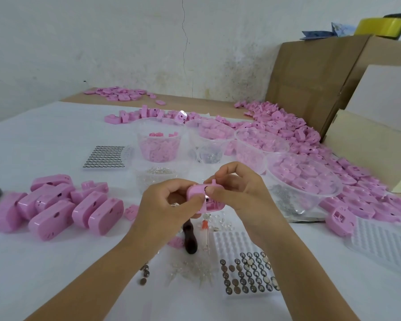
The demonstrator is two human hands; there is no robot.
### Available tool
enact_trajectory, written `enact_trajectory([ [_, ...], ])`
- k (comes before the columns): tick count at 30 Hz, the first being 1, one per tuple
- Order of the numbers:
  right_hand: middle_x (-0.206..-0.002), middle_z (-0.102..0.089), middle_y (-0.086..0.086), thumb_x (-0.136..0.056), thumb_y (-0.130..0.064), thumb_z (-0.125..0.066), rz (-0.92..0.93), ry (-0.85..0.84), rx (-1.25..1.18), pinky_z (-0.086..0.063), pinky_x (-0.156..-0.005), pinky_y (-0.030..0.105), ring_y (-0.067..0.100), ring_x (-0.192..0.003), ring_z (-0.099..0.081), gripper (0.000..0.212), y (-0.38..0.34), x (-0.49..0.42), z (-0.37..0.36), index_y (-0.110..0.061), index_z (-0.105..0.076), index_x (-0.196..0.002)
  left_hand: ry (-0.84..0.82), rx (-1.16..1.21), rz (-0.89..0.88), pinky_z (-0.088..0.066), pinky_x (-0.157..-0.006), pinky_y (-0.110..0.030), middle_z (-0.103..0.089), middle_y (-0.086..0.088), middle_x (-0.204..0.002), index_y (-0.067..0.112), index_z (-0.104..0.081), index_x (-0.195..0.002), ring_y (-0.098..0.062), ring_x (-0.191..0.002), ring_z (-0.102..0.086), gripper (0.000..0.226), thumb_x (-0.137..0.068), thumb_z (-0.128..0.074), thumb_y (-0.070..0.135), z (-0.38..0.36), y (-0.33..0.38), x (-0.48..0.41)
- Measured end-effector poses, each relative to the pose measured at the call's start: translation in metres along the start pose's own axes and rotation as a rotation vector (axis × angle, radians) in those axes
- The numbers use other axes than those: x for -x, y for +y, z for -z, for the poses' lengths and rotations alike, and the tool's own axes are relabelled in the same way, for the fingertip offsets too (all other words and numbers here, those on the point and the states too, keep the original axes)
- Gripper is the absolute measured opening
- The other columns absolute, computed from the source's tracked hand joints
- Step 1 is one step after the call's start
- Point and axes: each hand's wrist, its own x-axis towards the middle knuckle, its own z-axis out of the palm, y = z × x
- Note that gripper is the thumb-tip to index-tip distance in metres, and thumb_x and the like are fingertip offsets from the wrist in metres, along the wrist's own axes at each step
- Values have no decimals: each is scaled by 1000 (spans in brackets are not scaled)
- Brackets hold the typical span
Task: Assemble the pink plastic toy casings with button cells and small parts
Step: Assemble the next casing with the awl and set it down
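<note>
The fingers of my left hand [169, 202] are curled round the left end of a pink casing [196, 189], with the thumb pressed flat on its near face. The fingers of my right hand [239, 191] pinch its right end. That thumb tip sits on the upper edge, just beside a small pink peg [214, 181] that sticks up between thumb and forefinger. I hold the casing in the air between both hands, above the middle of the white surface [33, 262], and its open side faces me, so the inner ribs show.

Straight below it lie a dark brown tool handle [190, 242] and a thin orange-collared part [204, 224]. Small clear parts [195, 271] are scattered nearer to me. Just right of those is a blister tray of button cells [248, 276], with cells only in its near rows. A few loose cells [145, 273] lie by my left forearm.

To my left is a cluster of closed pink casings [56, 205], and beyond it a full card of button cells [107, 157]. Behind my hands stands a clear tub [144, 149] of small pink pieces. To the right is a wide clear bowl [320, 202] of casing halves. A long heap of casing halves [299, 133] runs back to a cardboard box [310, 72] topped with a yellow tape roll [380, 26].
</note>
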Motion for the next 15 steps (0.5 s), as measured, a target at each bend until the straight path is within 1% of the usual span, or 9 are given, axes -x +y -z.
enact_trajectory([
  [2, -83, -64, 8, -81, 9, -61, 3, 6, 86, -51, -69, 30, 19, -75, -60, 27, 2, 1, -2, -16, -54, -82, 0, -61, -20, -60, -65, -39, -71, 0, -73, 19, -72, -84, -16, -65, -70, 14, -77, -71, 7, -1, 0, 1],
  [3, -84, -62, 8, -81, 9, -60, 0, 9, 118, -50, -69, 31, 20, -76, -58, 28, 2, 1, -3, -17, -53, -83, 5, -82, -32, -59, -64, -39, -71, -1, -74, 16, -72, -85, -16, -65, -69, 12, -76, -73, 9, -1, -1, 2],
  [6, -87, -60, 8, -83, 10, -57, -10, 12, 159, -49, -65, 26, 18, -77, -56, 30, 4, 1, -4, -20, -51, -85, 1, -132, -90, -57, -58, -27, -69, -2, -77, 14, -72, -84, -13, -65, -66, 10, -75, -74, 10, -2, -1, 2],
  [8, -88, -59, 8, -83, 9, -57, -5, 12, 174, -49, -63, 23, 17, -76, -56, 31, 4, 2, -5, -20, -50, -85, -10, -154, -114, -53, -57, -21, -69, -1, -80, 15, -72, -85, -13, -67, -65, 11, -76, -74, 10, -2, -1, 2],
  [10, -88, -60, 7, -83, 8, -58, 11, 25, 190, -50, -63, 21, 16, -76, -56, 30, 5, 2, -8, -21, -49, -86, -10, -147, -112, -53, -57, -21, -68, -2, -80, 14, -71, -85, -14, -69, -65, 10, -76, -73, 11, -1, -1, 1],
  [11, -89, -62, 7, -83, 6, -59, 23, 41, 187, -51, -64, 21, 15, -76, -58, 29, 5, 2, -9, -20, -50, -86, -2, -122, -97, -54, -58, -23, -69, -4, -79, 13, -71, -84, -15, -68, -66, 9, -75, -73, 13, -1, -1, 0],
  [12, -90, -64, 7, -82, 4, -62, 38, 61, 177, -52, -66, 21, 15, -77, -60, 27, 6, 2, -9, -20, -51, -87, 10, -80, -75, -56, -58, -25, -69, -6, -77, 12, -71, -84, -16, -67, -66, 12, -74, -74, 18, 0, 0, 0],
  [13, -92, -65, 7, -81, 2, -65, 47, 78, 156, -53, -67, 21, 14, -79, -62, 25, 6, 1, -9, -19, -53, -88, 26, -29, -54, -56, -58, -27, -69, -8, -75, 11, -71, -84, -16, -66, -67, 20, -70, -75, 25, 0, 2, -1],
  [15, -97, -67, 7, -82, -2, -66, 17, 72, 97, -54, -70, 21, 16, -84, -65, 22, 5, 0, -7, -19, -58, -95, 61, 60, -27, -55, -57, -25, -68, -8, -73, 9, -71, -83, -15, -65, -66, 38, -58, -73, 37, 0, 6, -1],
])
